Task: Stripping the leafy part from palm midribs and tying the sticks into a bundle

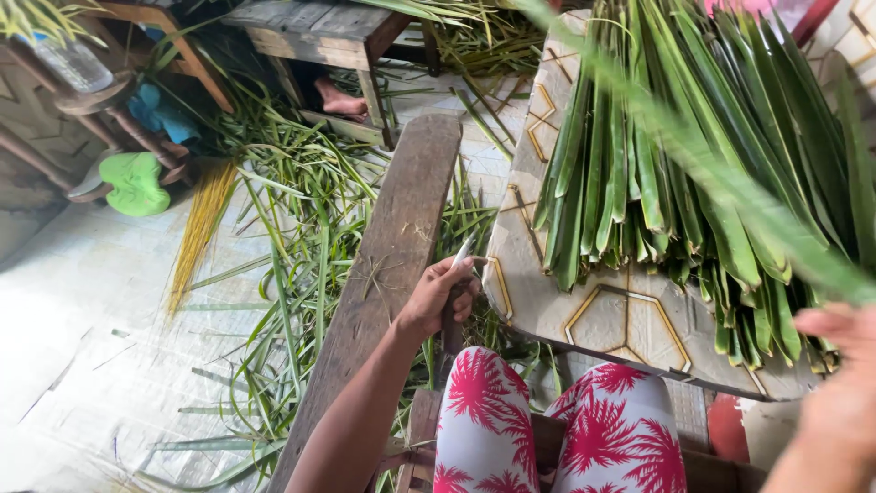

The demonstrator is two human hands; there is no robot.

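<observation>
Far to the left of the left hand lay a green cloth by a dark wooden stool, and nearer in, a bundle of yellow leaf ribs on the pale floor. Loose green palm leaves were scattered between that bundle and the hand. The left hand was closed around a small knife — its pale blade pointing up and away — just beside a long weathered plank. Directly right of it stood a patterned table carrying a stack of cut green leaf strips. At the right edge the right hand was blurred; one long leaf ran up from it, though its grip could not be made out.
</observation>
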